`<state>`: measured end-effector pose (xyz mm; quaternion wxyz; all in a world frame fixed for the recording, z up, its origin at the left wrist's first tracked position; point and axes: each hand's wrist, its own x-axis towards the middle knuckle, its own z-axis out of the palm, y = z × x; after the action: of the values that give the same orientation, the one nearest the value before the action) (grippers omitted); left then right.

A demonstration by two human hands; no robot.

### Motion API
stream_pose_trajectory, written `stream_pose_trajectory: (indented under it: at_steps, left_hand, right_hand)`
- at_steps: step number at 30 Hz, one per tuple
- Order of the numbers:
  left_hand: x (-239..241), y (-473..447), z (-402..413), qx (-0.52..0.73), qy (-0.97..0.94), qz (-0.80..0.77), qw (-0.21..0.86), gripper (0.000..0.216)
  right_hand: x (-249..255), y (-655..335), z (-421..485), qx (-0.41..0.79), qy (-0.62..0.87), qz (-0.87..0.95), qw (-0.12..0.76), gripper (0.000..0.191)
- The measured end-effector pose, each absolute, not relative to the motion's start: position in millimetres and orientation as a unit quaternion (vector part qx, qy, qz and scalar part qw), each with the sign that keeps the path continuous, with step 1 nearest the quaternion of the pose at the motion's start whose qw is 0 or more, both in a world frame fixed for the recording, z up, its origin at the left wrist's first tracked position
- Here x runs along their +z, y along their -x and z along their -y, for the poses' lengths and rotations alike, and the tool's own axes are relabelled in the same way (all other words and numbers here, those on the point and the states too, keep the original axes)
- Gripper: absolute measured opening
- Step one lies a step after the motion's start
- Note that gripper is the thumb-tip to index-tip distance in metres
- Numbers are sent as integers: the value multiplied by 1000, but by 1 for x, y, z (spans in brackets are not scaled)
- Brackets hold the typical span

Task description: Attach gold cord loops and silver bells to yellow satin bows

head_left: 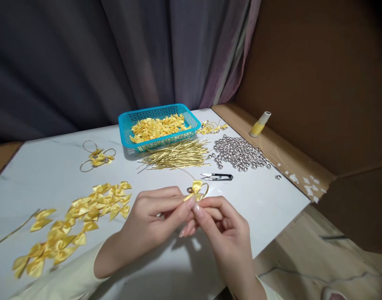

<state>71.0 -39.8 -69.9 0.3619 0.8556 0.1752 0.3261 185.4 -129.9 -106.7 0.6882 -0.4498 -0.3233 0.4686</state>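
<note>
Both my hands meet over the front middle of the white table (47, 175). My left hand (153, 221) and my right hand (222, 233) pinch a small yellow ribbon bow (196, 188) with a gold wire loop and a silver bell beside it. The fingers of both hands are closed on it. Several loose yellow bows (81, 221) lie spread to the left of my left hand. A pile of gold wire ties (175, 156) lies just beyond my hands.
A blue plastic basket (128, 123) of yellow bows stands at the back. Silver bells (239, 152) lie heaped at the right, with small thread snips (217, 177) in front of them. Finished looped bows (98, 158) sit at back left. A yellow thread spool (259, 124) stands on the wooden ledge.
</note>
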Motion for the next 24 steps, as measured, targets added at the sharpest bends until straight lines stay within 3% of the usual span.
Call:
stream_pose_trajectory:
  at_steps: [12,24]
  left_hand:
    - [-71,-70,37,307,-837,-209,400,35]
    - [-77,-71,38,333,-838,-271,337,40]
  right_hand:
    - [-107,-182,133,457,450,306,703,5]
    - [-108,-173,153,469,396,298,732,4]
